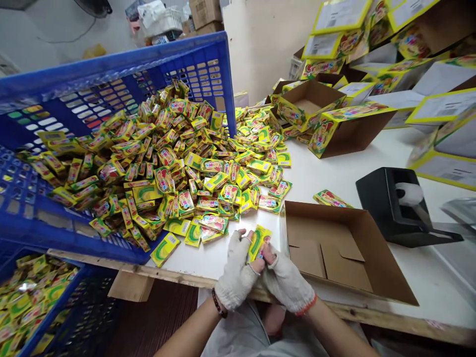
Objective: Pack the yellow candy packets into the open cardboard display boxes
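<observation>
At the table's front edge, my left hand (240,265) and my right hand (280,272), both in white fingerless gloves, hold one small yellow-and-green box (258,243) between them. The fingers of both hands are closed on its sides and lower end. Just right of my hands lies an open brown cardboard carton (334,238) with nothing inside but its folded flaps. To the left, a big pile of the same small boxes (167,163) spills from a tipped blue crate (228,84) onto the white table. A loose box (165,249) lies near the crate's lip.
A black tape dispenser (394,206) stands right of the carton, with a flat box (330,198) behind the carton. Open printed cartons (351,129) are stacked at the back right. A second blue crate (70,287), full of small boxes, sits lower left.
</observation>
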`<action>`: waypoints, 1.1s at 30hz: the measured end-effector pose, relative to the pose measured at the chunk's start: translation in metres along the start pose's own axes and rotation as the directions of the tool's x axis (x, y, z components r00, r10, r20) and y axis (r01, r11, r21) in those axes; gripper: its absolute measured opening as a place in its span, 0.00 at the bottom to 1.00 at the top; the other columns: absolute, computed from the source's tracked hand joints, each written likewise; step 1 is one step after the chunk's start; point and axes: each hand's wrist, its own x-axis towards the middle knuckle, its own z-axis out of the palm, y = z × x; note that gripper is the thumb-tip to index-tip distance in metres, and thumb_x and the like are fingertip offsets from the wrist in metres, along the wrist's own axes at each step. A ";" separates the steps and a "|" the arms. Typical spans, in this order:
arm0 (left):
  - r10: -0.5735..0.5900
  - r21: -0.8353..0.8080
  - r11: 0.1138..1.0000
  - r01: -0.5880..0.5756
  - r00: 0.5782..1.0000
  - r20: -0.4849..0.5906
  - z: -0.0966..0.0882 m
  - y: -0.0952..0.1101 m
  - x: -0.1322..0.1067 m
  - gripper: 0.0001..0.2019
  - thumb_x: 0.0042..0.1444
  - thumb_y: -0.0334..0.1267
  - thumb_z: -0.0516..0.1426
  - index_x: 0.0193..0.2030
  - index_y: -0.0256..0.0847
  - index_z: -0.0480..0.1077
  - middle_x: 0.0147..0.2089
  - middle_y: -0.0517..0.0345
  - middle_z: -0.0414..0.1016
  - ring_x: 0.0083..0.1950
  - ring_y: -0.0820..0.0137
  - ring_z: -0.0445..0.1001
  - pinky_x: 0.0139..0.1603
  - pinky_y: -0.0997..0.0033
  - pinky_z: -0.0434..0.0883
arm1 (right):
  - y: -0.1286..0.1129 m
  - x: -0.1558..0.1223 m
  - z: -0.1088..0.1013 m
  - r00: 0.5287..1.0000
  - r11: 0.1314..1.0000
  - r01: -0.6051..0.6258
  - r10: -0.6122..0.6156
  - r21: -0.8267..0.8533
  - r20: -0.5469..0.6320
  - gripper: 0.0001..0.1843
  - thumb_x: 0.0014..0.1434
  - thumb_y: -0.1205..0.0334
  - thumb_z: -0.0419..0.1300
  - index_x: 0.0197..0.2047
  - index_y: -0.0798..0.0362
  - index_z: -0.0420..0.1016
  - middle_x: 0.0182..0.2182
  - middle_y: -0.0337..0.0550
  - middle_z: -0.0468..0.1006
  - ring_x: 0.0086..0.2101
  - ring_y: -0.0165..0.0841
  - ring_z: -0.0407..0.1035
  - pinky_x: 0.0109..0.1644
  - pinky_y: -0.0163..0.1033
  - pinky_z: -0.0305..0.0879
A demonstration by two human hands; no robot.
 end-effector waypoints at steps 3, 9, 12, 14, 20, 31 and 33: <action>0.134 0.055 0.989 -0.137 0.989 0.055 -0.010 0.009 0.017 0.25 0.66 0.48 0.48 0.66 0.43 0.64 0.68 0.42 0.61 0.68 0.54 0.62 0.69 0.51 0.62 | 0.000 0.001 -0.004 0.998 0.997 -0.059 0.059 0.052 0.003 0.28 0.53 0.38 0.66 0.48 0.48 0.75 0.42 0.45 0.83 0.49 0.43 0.75 0.54 0.47 0.71; 0.077 0.487 0.873 0.009 0.985 -0.157 -0.051 0.004 0.108 0.30 0.55 0.40 0.61 0.65 0.40 0.65 0.69 0.39 0.57 0.68 0.48 0.60 0.66 0.48 0.62 | -0.001 0.006 -0.006 0.983 0.989 -0.144 0.140 -0.027 -0.116 0.32 0.45 0.39 0.72 0.45 0.52 0.74 0.42 0.49 0.82 0.43 0.43 0.77 0.49 0.48 0.75; -0.006 0.641 0.766 0.034 0.999 -0.046 -0.066 -0.007 0.139 0.18 0.55 0.37 0.60 0.53 0.44 0.74 0.66 0.44 0.63 0.60 0.51 0.69 0.59 0.52 0.69 | 0.001 0.003 -0.005 0.983 0.986 -0.148 0.156 0.081 -0.096 0.30 0.45 0.41 0.73 0.44 0.52 0.75 0.42 0.49 0.83 0.44 0.43 0.77 0.50 0.49 0.74; 0.055 0.647 0.762 -0.039 0.998 -0.005 -0.069 -0.011 0.137 0.13 0.59 0.37 0.56 0.49 0.43 0.76 0.60 0.45 0.69 0.56 0.56 0.72 0.57 0.57 0.71 | 0.002 0.002 -0.003 0.985 0.978 -0.134 0.150 0.160 -0.090 0.28 0.46 0.42 0.73 0.45 0.51 0.76 0.43 0.49 0.83 0.45 0.44 0.76 0.51 0.50 0.74; 0.479 0.583 0.697 -0.417 0.876 0.054 -0.048 -0.008 0.047 0.15 0.62 0.33 0.52 0.54 0.41 0.72 0.51 0.43 0.74 0.50 0.61 0.74 0.50 0.59 0.74 | 0.002 0.011 0.002 0.989 0.977 -0.084 0.106 0.196 -0.106 0.29 0.49 0.40 0.69 0.49 0.47 0.74 0.45 0.45 0.82 0.45 0.43 0.76 0.48 0.49 0.74; -0.095 0.585 0.798 0.146 0.989 -0.118 -0.093 -0.016 0.054 0.08 0.61 0.38 0.53 0.42 0.40 0.73 0.46 0.43 0.77 0.49 0.58 0.76 0.51 0.58 0.72 | -0.035 -0.004 0.005 0.995 0.174 0.033 0.090 -0.984 0.049 0.13 0.58 0.62 0.54 0.46 0.50 0.72 0.40 0.51 0.80 0.40 0.43 0.75 0.44 0.43 0.67; -0.377 0.604 0.700 0.382 0.915 -0.142 -0.106 -0.021 0.078 0.14 0.57 0.44 0.60 0.46 0.40 0.71 0.48 0.43 0.77 0.50 0.54 0.76 0.50 0.58 0.71 | -0.034 -0.004 0.008 0.976 -0.013 0.074 0.206 -0.997 0.070 0.21 0.53 0.68 0.56 0.52 0.52 0.72 0.47 0.55 0.79 0.46 0.45 0.74 0.49 0.44 0.66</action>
